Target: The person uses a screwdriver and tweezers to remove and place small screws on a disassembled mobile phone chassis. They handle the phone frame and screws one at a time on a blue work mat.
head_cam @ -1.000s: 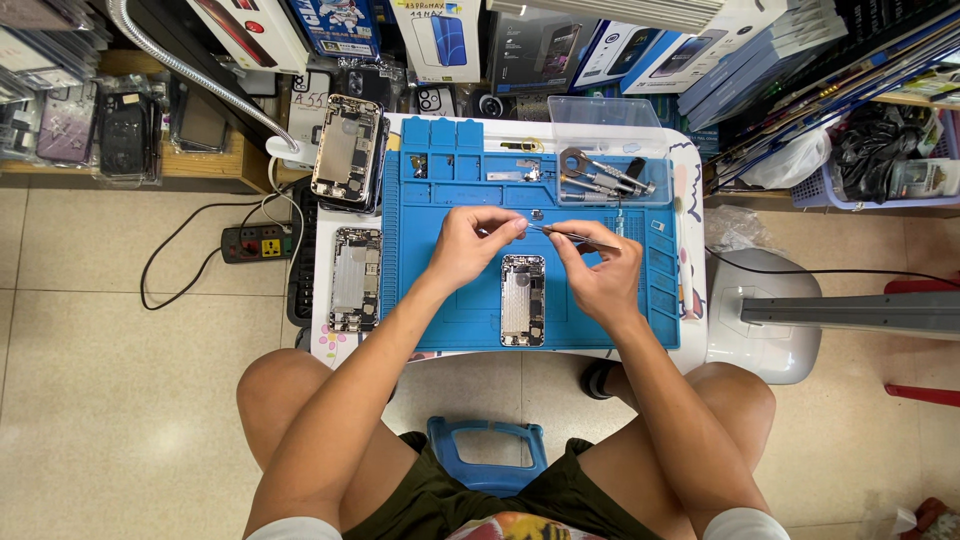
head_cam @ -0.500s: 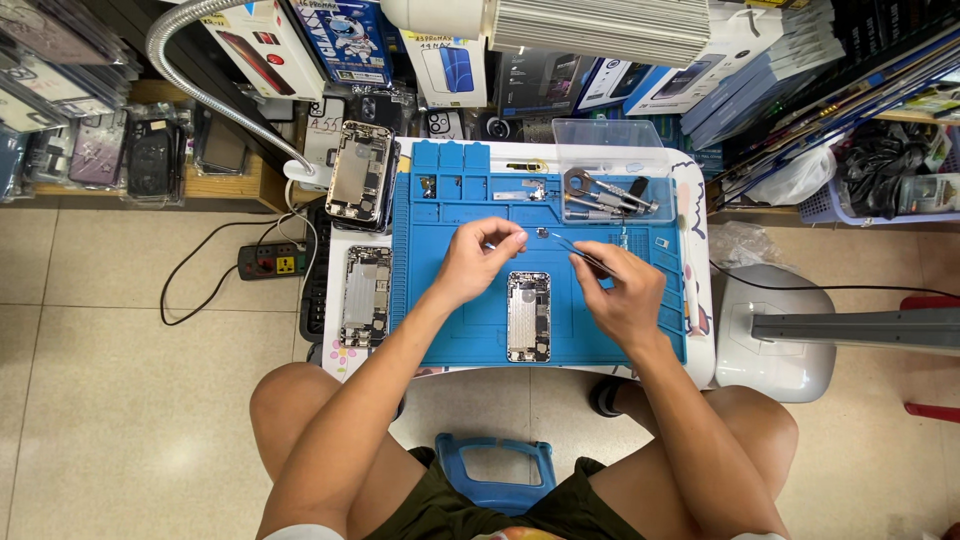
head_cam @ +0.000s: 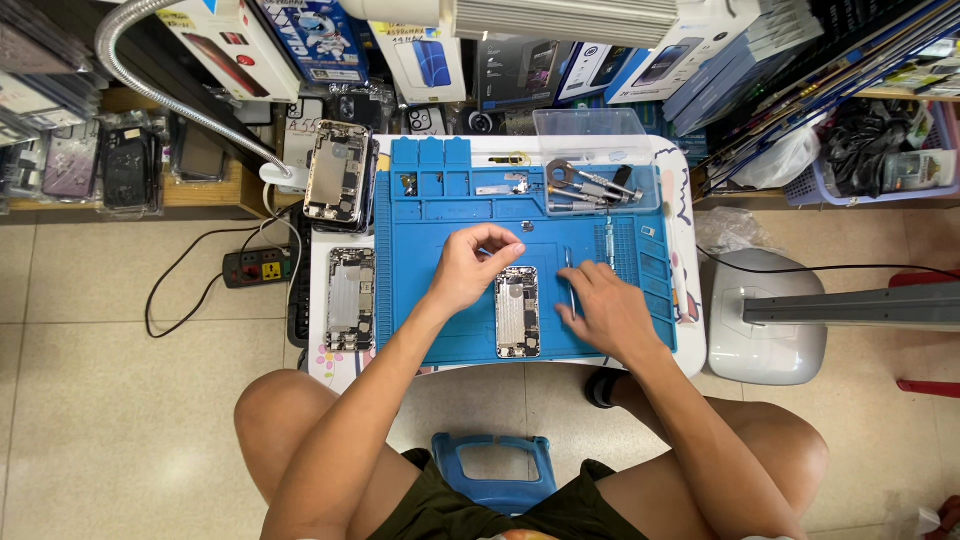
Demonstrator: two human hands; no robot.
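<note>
Right hand (head_cam: 612,312) lowered beside opened phone (head_cam: 517,311), fingers clamped on tool (head_cam: 570,282); left hand (head_cam: 470,268) fingers pinched together.

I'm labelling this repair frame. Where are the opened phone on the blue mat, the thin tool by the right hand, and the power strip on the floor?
opened phone (head_cam: 517,312), head view, middle of its exposed inside.
thin tool (head_cam: 570,285), head view, mid-shaft.
power strip (head_cam: 259,267), head view, top face.

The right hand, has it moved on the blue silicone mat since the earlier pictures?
Yes. The right hand moved toward the person, from the middle of the blue silicone mat to beside the opened phone.
</note>
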